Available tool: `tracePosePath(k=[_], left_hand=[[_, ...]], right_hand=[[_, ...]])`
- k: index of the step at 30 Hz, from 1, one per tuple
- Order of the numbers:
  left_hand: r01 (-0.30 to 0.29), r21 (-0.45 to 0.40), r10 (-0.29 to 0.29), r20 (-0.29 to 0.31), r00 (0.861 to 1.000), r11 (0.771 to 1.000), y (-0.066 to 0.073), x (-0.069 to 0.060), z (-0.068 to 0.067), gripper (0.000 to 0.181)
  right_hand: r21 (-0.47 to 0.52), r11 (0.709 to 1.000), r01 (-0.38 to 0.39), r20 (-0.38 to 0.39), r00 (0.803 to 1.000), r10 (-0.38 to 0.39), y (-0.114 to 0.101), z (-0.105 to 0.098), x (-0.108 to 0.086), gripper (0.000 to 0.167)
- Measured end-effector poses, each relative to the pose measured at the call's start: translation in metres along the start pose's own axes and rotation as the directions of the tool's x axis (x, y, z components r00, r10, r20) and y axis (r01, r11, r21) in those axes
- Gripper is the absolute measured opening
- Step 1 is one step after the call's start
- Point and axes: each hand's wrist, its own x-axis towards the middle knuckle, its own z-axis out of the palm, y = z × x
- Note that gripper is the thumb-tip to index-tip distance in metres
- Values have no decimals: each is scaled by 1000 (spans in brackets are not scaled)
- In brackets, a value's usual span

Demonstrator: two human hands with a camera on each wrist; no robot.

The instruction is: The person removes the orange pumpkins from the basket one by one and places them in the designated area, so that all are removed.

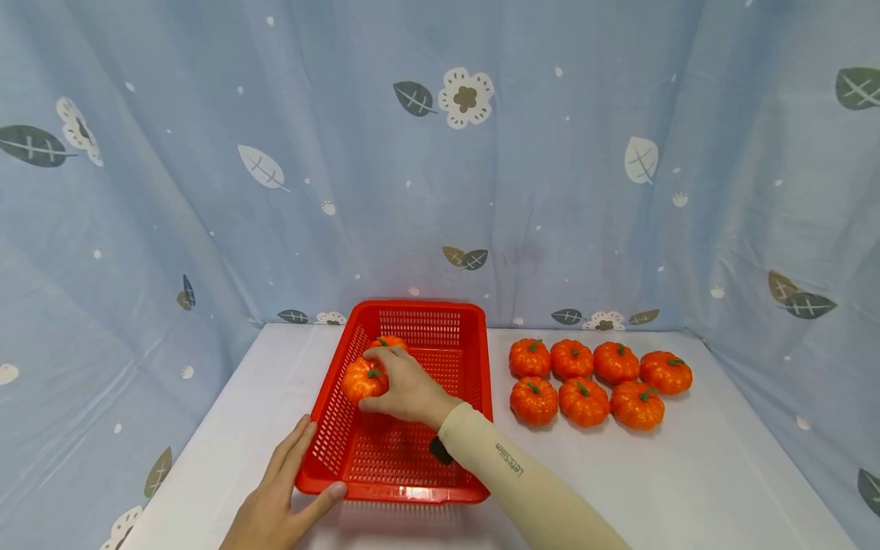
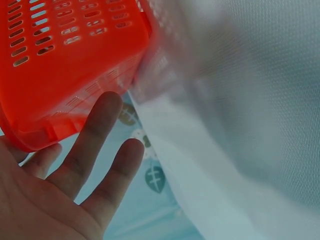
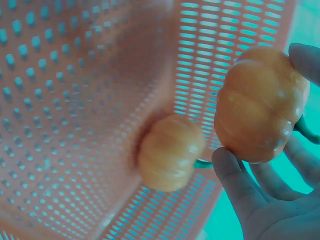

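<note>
My right hand (image 1: 411, 389) pinches a small orange pumpkin (image 1: 362, 382) with a green stem, over the left part of a red plastic basket (image 1: 412, 493). In the right wrist view, thumb and fingertips press on opposite sides of that held pumpkin (image 3: 260, 107). Another pumpkin (image 3: 171, 152) lies in the far left corner of the basket, partly hidden by the right hand in the head view. At the basket's near left corner is my left hand (image 1: 275, 496), its fingers mostly straight against the side and the thumb by the front rim.
To the right of the basket, several orange pumpkins (image 1: 583, 402) sit in two rows on the white table (image 1: 722, 473). A blue curtain (image 1: 584, 153) with leaf and flower prints hangs behind and on both sides. A small black object (image 1: 440, 451) shows beside the right wrist.
</note>
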Motion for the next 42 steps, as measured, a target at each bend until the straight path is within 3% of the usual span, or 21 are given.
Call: tracePosePath(k=[5, 15, 22, 30, 42], left_hand=[[7, 4, -7, 9, 1000, 1000, 1, 0, 0, 97], [-37, 14, 38, -37, 999, 999, -4, -1, 2, 94], [-21, -5, 21, -21, 1000, 1000, -3, -1, 1, 93], [-30, -1, 30, -25, 999, 1000, -3, 0, 1, 94], [-67, 8, 67, -52, 996, 998, -5, 0, 3, 92]], right_hand=[[15, 999, 51, -38, 998, -50, -9, -14, -10, 72], [33, 988, 153, -90, 985, -149, -8, -41, -34, 70], [30, 979, 203, -171, 966, -195, -9, -60, -48, 70], [38, 979, 198, -257, 949, -182, -3, -83, -68, 71], [71, 982, 178, -394, 909, -136, 35, -106, -97, 70]])
